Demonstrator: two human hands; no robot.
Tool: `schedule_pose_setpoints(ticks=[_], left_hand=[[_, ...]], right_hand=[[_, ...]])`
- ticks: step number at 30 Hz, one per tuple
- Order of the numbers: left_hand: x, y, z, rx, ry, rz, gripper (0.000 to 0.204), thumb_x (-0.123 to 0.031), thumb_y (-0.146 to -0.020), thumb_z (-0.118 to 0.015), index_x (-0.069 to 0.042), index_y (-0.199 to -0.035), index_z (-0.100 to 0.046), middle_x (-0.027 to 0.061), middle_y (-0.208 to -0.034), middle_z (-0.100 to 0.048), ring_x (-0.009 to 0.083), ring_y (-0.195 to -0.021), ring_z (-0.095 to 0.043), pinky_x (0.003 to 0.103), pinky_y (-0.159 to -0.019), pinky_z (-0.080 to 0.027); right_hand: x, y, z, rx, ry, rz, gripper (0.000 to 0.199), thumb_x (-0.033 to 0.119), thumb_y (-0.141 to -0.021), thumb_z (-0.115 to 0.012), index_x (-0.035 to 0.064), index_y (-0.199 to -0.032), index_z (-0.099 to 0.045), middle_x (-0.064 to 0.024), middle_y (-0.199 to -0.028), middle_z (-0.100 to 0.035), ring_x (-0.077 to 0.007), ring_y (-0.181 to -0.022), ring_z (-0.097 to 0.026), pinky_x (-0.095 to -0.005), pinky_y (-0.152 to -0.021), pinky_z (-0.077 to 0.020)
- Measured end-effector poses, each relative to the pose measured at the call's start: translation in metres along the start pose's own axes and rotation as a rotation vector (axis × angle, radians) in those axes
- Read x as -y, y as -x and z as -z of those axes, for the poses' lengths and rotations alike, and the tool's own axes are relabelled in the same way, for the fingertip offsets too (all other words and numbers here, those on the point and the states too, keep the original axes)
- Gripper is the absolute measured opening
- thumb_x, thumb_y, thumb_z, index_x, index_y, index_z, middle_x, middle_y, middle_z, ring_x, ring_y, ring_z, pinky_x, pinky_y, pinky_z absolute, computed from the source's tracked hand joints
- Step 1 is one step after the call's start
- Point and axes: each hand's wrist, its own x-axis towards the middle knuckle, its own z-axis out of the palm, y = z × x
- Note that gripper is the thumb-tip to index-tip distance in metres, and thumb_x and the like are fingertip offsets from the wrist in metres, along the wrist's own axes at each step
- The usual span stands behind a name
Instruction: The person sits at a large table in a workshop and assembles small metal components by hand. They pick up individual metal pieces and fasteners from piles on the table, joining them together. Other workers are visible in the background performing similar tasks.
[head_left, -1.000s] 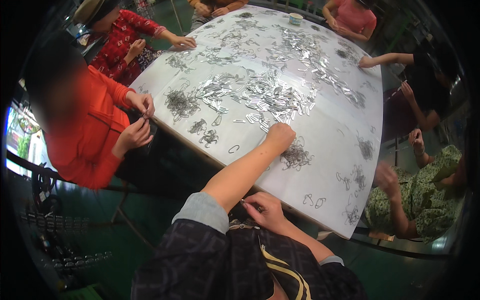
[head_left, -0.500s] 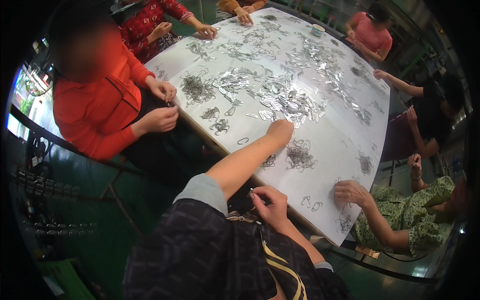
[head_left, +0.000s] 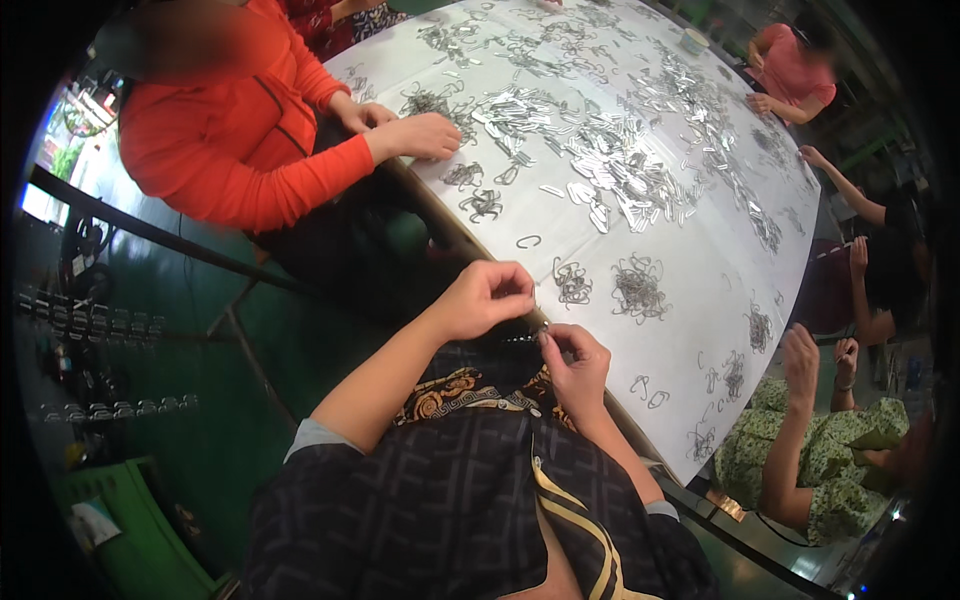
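Observation:
At the near edge of the white table, my two hands are close together but apart. My left hand (head_left: pixel 490 300) is pinched, thumb against forefinger, at the table edge; what lies between its fingertips is too small to make out. Just right of it, my right hand (head_left: pixel 577 365) is also closed in a pinch, with a tiny dark metallic bit showing at its fingertips. Beyond my hands lie a tangled heap of bent wire hooks (head_left: pixel 640 288), a smaller clump of hooks (head_left: pixel 571 284) and a single C-shaped hook (head_left: pixel 529 241). Farther off spreads a pile of shiny flat metal strips (head_left: pixel 625 170).
The white tabletop (head_left: pixel 620 375) has a raised brown edge. A person in a red jacket (head_left: pixel 230 150) works at the left, one in a green patterned top (head_left: pixel 780 450) at the right. Others sit farther round, near a small tub (head_left: pixel 693 41). A green chair (head_left: pixel 135 530) stands lower left.
My left hand has drawn back from the strip pile to the table edge beside my right hand. The red-sleeved person now reaches onto the table; the green-clad person's hand has lifted off it.

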Motion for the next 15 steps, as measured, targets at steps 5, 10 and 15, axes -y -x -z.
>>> schedule_pose_setpoints(ticks=[5,10,15], left_hand=[[-0.001,0.033,-0.005,0.005,-0.112,-0.16,0.008,-0.009,-0.087,-0.065,-0.003,-0.091,-0.06,-0.0032,-0.08,-0.058,0.0036,-0.072,-0.051,0.021,-0.063,-0.041],[-0.002,0.033,-0.002,-0.111,-0.232,-0.237,0.009,-0.009,-0.087,-0.063,-0.002,-0.089,-0.058,0.0,-0.079,-0.056,0.006,-0.07,-0.051,0.023,-0.061,-0.041],[-0.005,0.029,-0.004,-0.17,-0.307,-0.304,0.01,-0.008,-0.087,-0.061,-0.001,-0.09,-0.055,0.0086,-0.08,-0.057,0.0187,-0.072,-0.056,0.033,-0.063,-0.044]], right_hand=[[0.001,-0.009,-0.007,0.057,0.053,0.039,0.007,0.001,-0.083,-0.07,-0.0019,-0.089,-0.069,-0.0102,-0.08,-0.07,-0.014,-0.068,-0.065,-0.0265,-0.063,-0.0501],[0.003,-0.016,-0.014,0.11,0.148,0.129,0.007,0.003,-0.082,-0.07,0.0002,-0.089,-0.069,-0.0107,-0.08,-0.069,-0.0183,-0.068,-0.067,-0.0273,-0.063,-0.0504],[0.006,-0.024,-0.018,0.128,0.182,0.112,0.008,0.004,-0.082,-0.071,0.0011,-0.089,-0.069,-0.0104,-0.078,-0.068,-0.0182,-0.066,-0.065,-0.0281,-0.062,-0.0497]])
